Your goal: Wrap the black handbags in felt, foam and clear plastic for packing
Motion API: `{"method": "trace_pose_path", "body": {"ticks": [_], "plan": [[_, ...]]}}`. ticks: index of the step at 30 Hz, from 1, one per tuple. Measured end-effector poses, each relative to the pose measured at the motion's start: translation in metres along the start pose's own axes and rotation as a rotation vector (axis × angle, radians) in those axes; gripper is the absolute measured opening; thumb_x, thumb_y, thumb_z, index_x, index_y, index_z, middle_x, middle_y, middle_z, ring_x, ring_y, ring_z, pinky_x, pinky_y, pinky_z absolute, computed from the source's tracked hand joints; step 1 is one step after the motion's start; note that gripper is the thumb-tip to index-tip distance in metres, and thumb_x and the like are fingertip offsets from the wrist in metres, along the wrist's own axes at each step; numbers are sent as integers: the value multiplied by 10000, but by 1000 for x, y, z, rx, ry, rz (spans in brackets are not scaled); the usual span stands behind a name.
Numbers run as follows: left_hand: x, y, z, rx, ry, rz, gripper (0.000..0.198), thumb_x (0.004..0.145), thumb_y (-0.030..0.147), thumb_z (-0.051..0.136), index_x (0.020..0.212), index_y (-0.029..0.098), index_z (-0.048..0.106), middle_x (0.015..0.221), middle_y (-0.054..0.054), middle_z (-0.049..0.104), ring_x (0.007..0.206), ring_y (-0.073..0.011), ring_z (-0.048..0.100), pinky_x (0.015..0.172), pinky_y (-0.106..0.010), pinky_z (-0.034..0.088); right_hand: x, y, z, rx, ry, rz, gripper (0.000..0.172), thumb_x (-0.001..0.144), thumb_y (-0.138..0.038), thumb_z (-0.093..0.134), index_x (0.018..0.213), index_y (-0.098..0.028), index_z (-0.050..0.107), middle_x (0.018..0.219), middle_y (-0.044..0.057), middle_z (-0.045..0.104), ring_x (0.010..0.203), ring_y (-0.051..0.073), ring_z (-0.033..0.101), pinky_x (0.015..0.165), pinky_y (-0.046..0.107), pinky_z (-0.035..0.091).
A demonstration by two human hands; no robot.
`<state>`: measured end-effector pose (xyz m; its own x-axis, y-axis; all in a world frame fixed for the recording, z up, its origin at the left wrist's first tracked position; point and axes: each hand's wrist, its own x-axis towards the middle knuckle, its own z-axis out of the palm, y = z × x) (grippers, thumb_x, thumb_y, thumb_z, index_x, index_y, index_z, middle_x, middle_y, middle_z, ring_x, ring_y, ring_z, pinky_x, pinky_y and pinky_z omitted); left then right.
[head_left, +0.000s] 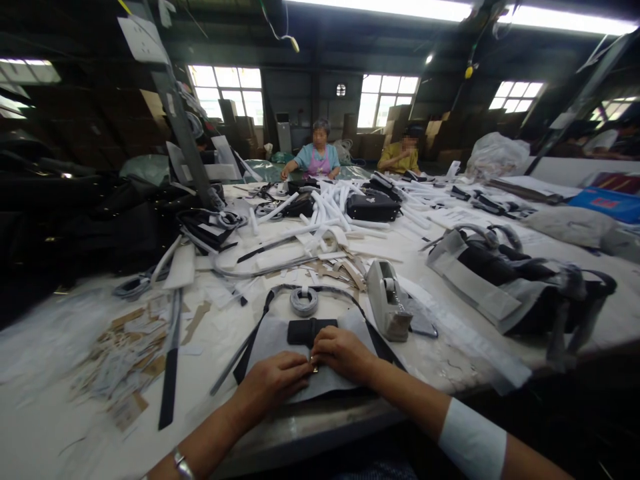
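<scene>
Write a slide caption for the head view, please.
Left hand and right hand close together on a black bag partly covered by whitish sheeting, grey tape dispenser nearby.

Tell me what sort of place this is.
Likely a bag factory or workshop: a black bag partly covered in pale wrapping, a tape dispenser, and two people across the cluttered table.

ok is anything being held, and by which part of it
Can't tell: the right hand is bent over the small metal piece on the covered bag, any grip hidden; the left hand lies beside it.
</scene>
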<state>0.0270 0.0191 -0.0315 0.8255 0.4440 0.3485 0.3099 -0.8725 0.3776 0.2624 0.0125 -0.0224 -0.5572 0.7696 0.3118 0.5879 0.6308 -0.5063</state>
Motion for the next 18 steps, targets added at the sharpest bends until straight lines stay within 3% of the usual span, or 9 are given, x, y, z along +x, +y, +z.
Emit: {"method": "trace_pose_path", "body": {"ticks": [9, 11, 13, 16, 18], "plan": [[0, 3, 1, 37, 19, -14, 271, 952, 255, 560, 1214, 236, 625, 1112, -59, 695, 1001, -187, 670, 850, -283, 568, 4, -11, -11, -33, -44, 60, 50, 856, -217, 705, 856, -167, 705, 887, 50, 664, 858, 176, 618, 763, 258, 500], [0, 3, 0, 48, 22, -14, 294, 942, 240, 571, 1233, 246, 615, 1144, -59, 684, 1033, -191, 662, 868, -288, 567, 0, -17, -18, -38, -62, 71, 84, 901, -214, 645, 933, -185, 717, 939, 49, 687, 889, 170, 635, 803, 260, 511], [-1, 3, -1, 58, 23, -18, 294, 933, 230, 581, 1225, 249, 616, 1193, -63, 665, 1083, -196, 646, 906, -298, 558, -9, -22, -24, -92, -72, 101, 246, 921, -269, 621, 1148, -196, 680, 1147, 82, 680, 1071, 212, 617, 965, 337, 481], [0, 2, -1, 76, 11, -23, 279, 917, 228, 606, 1194, 247, 626, 1241, -66, 644, 1137, -201, 624, 951, -303, 542, -29, -27, -27, -229, -124, 166, 581, 921, -422, 598, 1432, -180, 467, 1497, 133, 438, 1386, 317, 377, 1166, 520, 265], [2, 3, 0, 95, -2, -19, 289, 896, 209, 630, 1182, 246, 626, 1253, -66, 642, 1162, -217, 614, 980, -337, 533, -40, -27, -24, -278, -182, 196, 619, 951, -462, 526, 1487, -188, 383, 1569, 114, 311, 1453, 320, 252, 1191, 551, 184]]}}
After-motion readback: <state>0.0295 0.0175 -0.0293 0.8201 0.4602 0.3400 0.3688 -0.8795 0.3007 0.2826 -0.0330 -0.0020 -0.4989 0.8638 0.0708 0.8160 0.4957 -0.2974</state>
